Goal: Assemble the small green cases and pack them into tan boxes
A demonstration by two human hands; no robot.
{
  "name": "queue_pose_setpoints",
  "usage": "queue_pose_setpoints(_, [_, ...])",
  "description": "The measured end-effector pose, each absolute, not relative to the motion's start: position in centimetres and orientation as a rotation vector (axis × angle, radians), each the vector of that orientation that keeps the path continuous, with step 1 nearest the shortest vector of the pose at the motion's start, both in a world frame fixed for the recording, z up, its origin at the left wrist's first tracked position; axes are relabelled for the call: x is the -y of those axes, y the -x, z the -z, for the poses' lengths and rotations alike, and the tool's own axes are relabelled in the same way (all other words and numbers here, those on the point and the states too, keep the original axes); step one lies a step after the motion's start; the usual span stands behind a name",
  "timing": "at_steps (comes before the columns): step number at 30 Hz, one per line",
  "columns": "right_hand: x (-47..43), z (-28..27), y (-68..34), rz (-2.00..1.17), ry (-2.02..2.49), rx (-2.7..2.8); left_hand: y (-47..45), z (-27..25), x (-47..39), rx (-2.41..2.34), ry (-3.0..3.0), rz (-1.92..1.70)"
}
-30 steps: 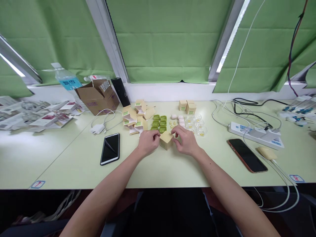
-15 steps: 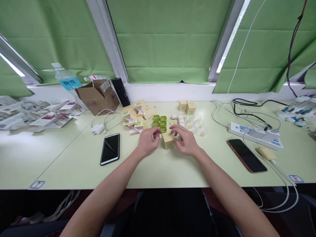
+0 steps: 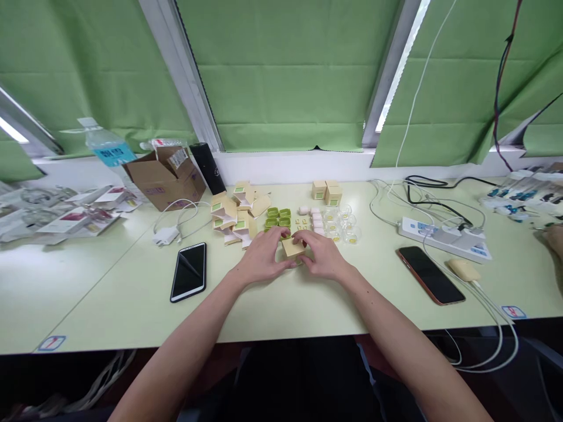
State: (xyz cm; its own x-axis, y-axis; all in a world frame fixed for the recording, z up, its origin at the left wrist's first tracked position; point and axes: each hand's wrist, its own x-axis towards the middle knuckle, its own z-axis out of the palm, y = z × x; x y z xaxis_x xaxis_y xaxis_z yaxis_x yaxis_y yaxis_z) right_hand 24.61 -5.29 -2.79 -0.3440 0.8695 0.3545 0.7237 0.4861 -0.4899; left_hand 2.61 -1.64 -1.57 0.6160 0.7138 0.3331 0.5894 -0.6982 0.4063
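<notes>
A small closed cardboard box sits in front of me between both hands. My left hand has its fingers and thumb on the box's left side. From the right, my right hand grips it the same way, thumb near the lower front. Just beyond the box stand several green plastic cups. Right of them lie tiny yellowish pieces, pink blocks and clear round domes. Open cardboard boxes are heaped to the left, and closed boxes stand at the back.
A white-framed phone lies left, near a charger and a large brown carton. To the right are another phone, a power strip and trailing cables. Another person's hand shows at the right edge.
My hands have closed in on the small box from both sides; before, the fingers were looser around it. The view has shifted slightly, and another person's hand has appeared at the right edge.
</notes>
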Motion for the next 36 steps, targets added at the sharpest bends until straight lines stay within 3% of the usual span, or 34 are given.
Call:
queue_pose_setpoints(5, [5.2, 2.8, -24.6, -0.41, 1.297, 2.126, -2.6, 1.8, 1.5, -1.01, -2.568, -0.758])
queue_pose_setpoints(10, [4.4, 2.3, -25.8, -0.476, 1.212, 1.98, -2.5, 3.1, 0.7, -1.024, -2.492, -1.179])
queue_pose_setpoints(15, [0.3, -0.3, -28.7, -0.318, 1.31, 1.69, -2.7, 3.7, 0.6, -0.977, -2.61, -1.287])
queue_pose_setpoints(21, [-7.4, -2.8, -32.7, -0.046, 1.584, 1.776, -3.0, 3.8, 1.0, -0.905, -2.728, -1.304])
queue_pose_setpoints(27, [-10.4, -1.7, -33.5, 0.237, 1.882, 2.057, -2.9, 3.9, 0.9, -0.917, -2.725, -1.268])
queue_pose_setpoints(36, [-11.4, 0.5, -33.4, 0.362, 1.929, 2.135, -2.9, 4.0, 0.8, -0.92, -2.735, -1.243])
